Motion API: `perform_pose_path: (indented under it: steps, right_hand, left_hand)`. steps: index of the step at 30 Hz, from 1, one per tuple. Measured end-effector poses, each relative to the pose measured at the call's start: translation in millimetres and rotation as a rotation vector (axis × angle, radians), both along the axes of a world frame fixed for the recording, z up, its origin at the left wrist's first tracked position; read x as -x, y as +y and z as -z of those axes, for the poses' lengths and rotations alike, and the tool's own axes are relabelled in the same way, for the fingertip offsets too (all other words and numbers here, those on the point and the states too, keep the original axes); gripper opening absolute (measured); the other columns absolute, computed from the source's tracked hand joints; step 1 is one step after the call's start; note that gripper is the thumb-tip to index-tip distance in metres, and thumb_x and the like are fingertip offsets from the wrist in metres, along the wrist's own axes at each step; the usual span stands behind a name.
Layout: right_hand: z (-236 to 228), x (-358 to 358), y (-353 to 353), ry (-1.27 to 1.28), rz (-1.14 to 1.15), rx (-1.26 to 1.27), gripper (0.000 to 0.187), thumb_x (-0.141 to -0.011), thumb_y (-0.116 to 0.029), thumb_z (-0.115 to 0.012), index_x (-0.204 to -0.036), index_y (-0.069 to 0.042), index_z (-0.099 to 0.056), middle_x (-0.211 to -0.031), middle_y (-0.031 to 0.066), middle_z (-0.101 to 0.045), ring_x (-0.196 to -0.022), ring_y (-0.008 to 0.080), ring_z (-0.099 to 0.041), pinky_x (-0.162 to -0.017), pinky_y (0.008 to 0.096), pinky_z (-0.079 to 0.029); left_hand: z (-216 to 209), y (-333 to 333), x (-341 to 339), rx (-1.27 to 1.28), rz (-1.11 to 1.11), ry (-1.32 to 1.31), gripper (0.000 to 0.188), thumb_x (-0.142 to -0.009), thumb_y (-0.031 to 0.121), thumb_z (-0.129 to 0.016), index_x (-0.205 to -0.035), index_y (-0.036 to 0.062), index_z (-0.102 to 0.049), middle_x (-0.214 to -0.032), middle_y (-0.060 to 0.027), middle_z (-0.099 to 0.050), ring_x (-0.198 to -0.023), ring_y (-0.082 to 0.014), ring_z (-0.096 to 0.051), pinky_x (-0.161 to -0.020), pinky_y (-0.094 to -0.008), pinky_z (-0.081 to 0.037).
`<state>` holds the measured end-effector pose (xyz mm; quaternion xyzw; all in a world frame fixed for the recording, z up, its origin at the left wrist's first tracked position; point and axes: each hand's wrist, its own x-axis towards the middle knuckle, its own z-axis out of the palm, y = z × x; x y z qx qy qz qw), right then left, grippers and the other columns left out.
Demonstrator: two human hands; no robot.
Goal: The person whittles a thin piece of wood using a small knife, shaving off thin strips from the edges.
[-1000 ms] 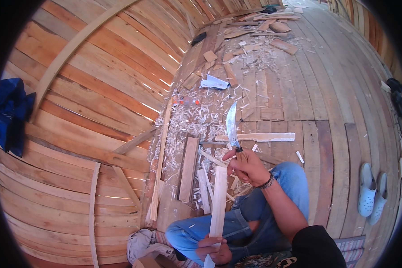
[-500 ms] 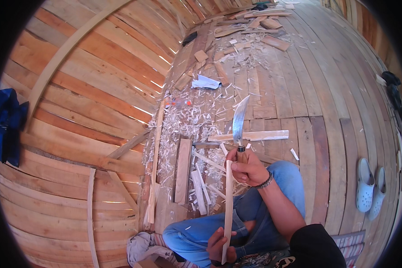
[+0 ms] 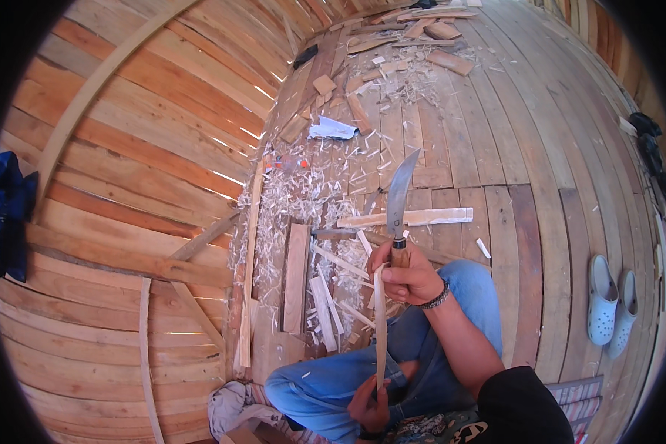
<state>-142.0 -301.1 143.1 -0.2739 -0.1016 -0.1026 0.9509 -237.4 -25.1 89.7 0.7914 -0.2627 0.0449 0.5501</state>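
Hands: 2, apart; left hand (image 3: 368, 407) clamped on 1 wood strip (image 3: 380, 333), lower end; right hand (image 3: 411, 277) round 1 knife (image 3: 397, 207), perhaps touching strip's top | strip: between hands | clogs (image 3: 602, 318): 2, right | shavings (image 3: 296, 196): uncounted, ahead, littering floor (image 3: 488, 133)

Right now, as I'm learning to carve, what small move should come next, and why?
I would probably turn the wooden strip slightly with the left hand, bringing a broader face up: a narrow side seems to face the camera, and the knife in the right hand points away, its blade clear of the strip.
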Motion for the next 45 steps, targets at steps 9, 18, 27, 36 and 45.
perform_pose_path:
  steps: [9, 18, 27, 36, 45]
  right_hand:
    - [-4, -4, 3, 0.097, 0.084, 0.041, 0.018, -0.087, -0.008, -0.064, -0.097, 0.004, -0.056, -0.064, 0.0037, -0.054, -0.042, 0.0054, -0.045, -0.035, 0.0205, -0.032]
    - [-2, -11, 8, 0.269, 0.198, 0.222, 0.018, -0.088, -0.011, -0.067, -0.099, 0.0, -0.058, -0.059, -0.0009, -0.053, -0.041, 0.0038, -0.044, -0.037, 0.0204, -0.033]
    - [-5, -14, 14, 0.347, 0.268, 0.345, 0.026, -0.081, -0.007, -0.073, -0.102, 0.0, -0.06, -0.077, 0.0015, -0.059, -0.048, 0.0033, -0.049, -0.039, 0.0189, -0.037]
    - [-8, -12, 16, 0.266, 0.152, 0.487, 0.059, -0.072, -0.008, -0.081, -0.124, -0.004, -0.054, -0.085, 0.002, -0.063, -0.064, 0.0029, -0.054, -0.053, 0.0181, -0.042]
    - [-6, -12, 30, 0.233, -0.023, 0.493, 0.068, -0.069, -0.011, -0.084, -0.128, -0.001, -0.051, -0.085, 0.0034, -0.065, -0.065, 0.0042, -0.054, -0.056, 0.0194, -0.043]
  left_hand:
    - [4, -3, -3, 0.013, 0.045, 0.204, 0.023, -0.087, -0.004, -0.053, -0.109, -0.01, -0.058, -0.095, -0.0203, -0.068, -0.081, -0.0241, -0.069, -0.076, -0.0338, -0.055]
    - [-30, -12, -5, 0.133, 0.203, 0.673, 0.038, -0.09, 0.003, -0.054, -0.125, -0.0089, -0.045, -0.104, -0.0227, -0.065, -0.076, -0.0236, -0.067, -0.071, -0.0349, -0.056]
    - [-67, -25, -15, 0.124, 0.37, 0.945, 0.05, -0.094, 0.016, -0.053, -0.136, -0.002, -0.033, -0.085, -0.0136, -0.061, -0.066, -0.0177, -0.061, -0.063, -0.0298, -0.053]
    - [-83, -29, -19, 0.01, 0.234, 0.776, 0.043, -0.094, 0.014, -0.052, -0.131, -0.0016, -0.038, -0.08, -0.0092, -0.059, -0.063, -0.0123, -0.058, -0.056, -0.0253, -0.05]
    - [-84, -22, -29, -0.028, 0.203, 0.676, 0.039, -0.095, 0.013, -0.052, -0.128, -0.0026, -0.041, -0.08, -0.007, -0.059, -0.065, -0.0105, -0.058, -0.058, -0.0244, -0.049]
